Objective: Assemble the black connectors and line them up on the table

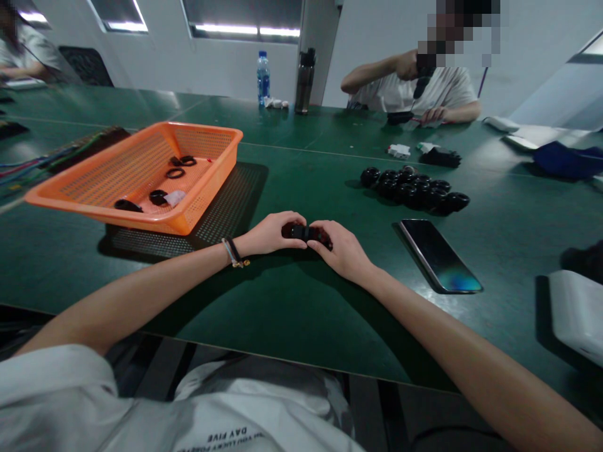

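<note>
Both hands meet over the green table [301,314], close to its front edge. Between them is a small dark part [300,232], black in the middle with a reddish tint at the sides; its exact kind is hidden by the fingers. My left hand [271,233] is closed around its left end, thumb toward me. My right hand [346,250] grips the right end, its fingertips almost touching those of the left. To the right lies a cluster of glossy black rounded parts [414,188], set close together in rows.
An orange perforated basket [207,216] at left holds several black rings and pieces. A phone [440,254] and a white box [577,307] lie to the right. A bottle [263,78] and a dark tumbler [304,81] stand far back. A person [414,91] works opposite with a handheld tool.
</note>
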Available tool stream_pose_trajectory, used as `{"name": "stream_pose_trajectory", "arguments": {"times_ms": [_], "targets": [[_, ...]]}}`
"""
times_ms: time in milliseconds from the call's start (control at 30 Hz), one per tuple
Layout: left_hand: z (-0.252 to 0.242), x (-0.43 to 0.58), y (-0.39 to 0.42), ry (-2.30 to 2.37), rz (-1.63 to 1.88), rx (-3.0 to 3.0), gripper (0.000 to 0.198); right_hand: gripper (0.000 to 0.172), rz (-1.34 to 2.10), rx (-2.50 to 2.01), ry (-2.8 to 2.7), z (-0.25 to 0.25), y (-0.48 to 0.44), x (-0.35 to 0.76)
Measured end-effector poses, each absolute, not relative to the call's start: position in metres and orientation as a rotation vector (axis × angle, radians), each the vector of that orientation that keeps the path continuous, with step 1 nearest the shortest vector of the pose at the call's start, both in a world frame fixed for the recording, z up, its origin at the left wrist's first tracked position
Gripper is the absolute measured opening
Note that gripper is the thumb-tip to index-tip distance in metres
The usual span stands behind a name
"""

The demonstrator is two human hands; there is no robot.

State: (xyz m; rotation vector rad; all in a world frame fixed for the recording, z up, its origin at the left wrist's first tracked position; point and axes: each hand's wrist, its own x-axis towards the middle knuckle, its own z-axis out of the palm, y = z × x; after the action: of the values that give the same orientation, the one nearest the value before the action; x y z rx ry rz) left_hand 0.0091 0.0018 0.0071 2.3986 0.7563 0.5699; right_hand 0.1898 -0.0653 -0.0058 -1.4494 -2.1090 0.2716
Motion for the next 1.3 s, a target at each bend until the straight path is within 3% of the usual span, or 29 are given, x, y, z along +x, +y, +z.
{"name": "stream_pose_trajectory", "arguments": {"times_ms": [167, 1300], "targets": [[0.0069, 0.0092, 0.0018, 0.761, 0.563, 2.390, 0.034, 0.028, 0.259, -1.397, -2.110, -0.0079, -0.0659, 0.1903], [0.0076, 0.0093, 0.0016, 0.777, 0.541, 2.406, 0.036, 0.019, 0.264, -1.510, -2.098, -0.0050, -0.0640, 0.1894]]}}
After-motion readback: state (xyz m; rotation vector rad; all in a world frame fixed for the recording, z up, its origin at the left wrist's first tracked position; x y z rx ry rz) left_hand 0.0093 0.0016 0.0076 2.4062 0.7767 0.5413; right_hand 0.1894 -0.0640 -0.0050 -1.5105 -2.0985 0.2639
